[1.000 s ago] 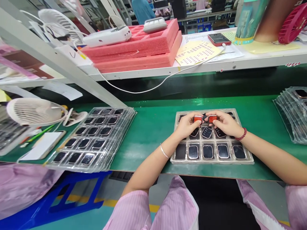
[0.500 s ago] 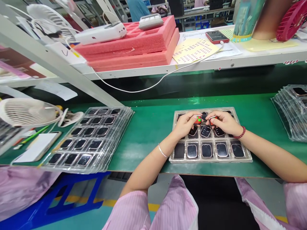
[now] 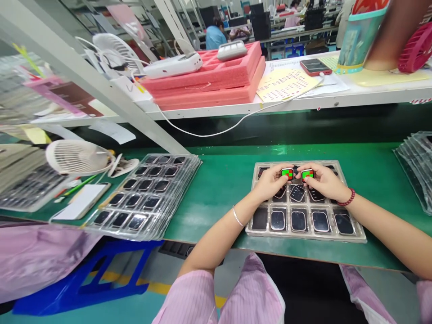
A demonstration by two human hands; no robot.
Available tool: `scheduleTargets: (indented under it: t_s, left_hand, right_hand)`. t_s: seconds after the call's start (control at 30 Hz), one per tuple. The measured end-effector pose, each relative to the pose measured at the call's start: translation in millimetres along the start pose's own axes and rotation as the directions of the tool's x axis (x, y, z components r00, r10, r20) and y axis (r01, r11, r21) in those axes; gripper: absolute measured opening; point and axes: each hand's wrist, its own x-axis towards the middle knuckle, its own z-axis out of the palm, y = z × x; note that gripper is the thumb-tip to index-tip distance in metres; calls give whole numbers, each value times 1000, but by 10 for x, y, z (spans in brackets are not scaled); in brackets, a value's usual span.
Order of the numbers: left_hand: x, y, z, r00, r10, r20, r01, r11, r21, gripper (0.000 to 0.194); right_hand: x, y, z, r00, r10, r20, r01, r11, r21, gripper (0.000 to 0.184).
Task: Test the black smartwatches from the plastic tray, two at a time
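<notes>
My left hand point(image 3: 272, 180) pinches a smartwatch point(image 3: 287, 173) whose lit screen shows red and green blocks. A second smartwatch point(image 3: 307, 174), lit in the same colours, is held between the thumb and fingers of my right hand point(image 3: 326, 181). Both are side by side above a clear plastic tray point(image 3: 305, 237). In the tray's pockets lie several dark watch faces, such as one watch point(image 3: 299, 221) in the front row; a few in the middle row sit turned at an angle. The front-left pocket point(image 3: 259, 218) has no watch in it. My hands hide part of the back row.
To the left stands a stack of clear trays point(image 3: 145, 193) with watches, beside a white fan point(image 3: 81, 157) and a white pad point(image 3: 81, 203). More trays point(image 3: 416, 166) are stacked at right. A shelf point(image 3: 216, 111) with pink foam point(image 3: 209, 90) and a phone point(image 3: 316, 67) runs behind.
Both watch screens have turned more toward me and now show red and green; before, the right one looked mostly red. The whole view has shifted, with things appearing further right and lower.
</notes>
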Motion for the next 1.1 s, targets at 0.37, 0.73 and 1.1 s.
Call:
scheduleTargets:
  t_s: [0.37,0.73,1.1]
  left_hand:
    - [-4,75,8,999,-31,-9,31,1000,1,23]
    - [-23,80,-15,1000,-6,1,6,984,176,19]
    - [-6,50,-10,1000,-1,-12,3,985,172,28]
  right_hand:
    - [-4,31,-8,1000,3,26,-3,1000,-15,25]
    - [-20,-9,-30,989,144,42,-147,986,83,25]
    - [5,71,-27,997,82,11,-82,997,2,45]
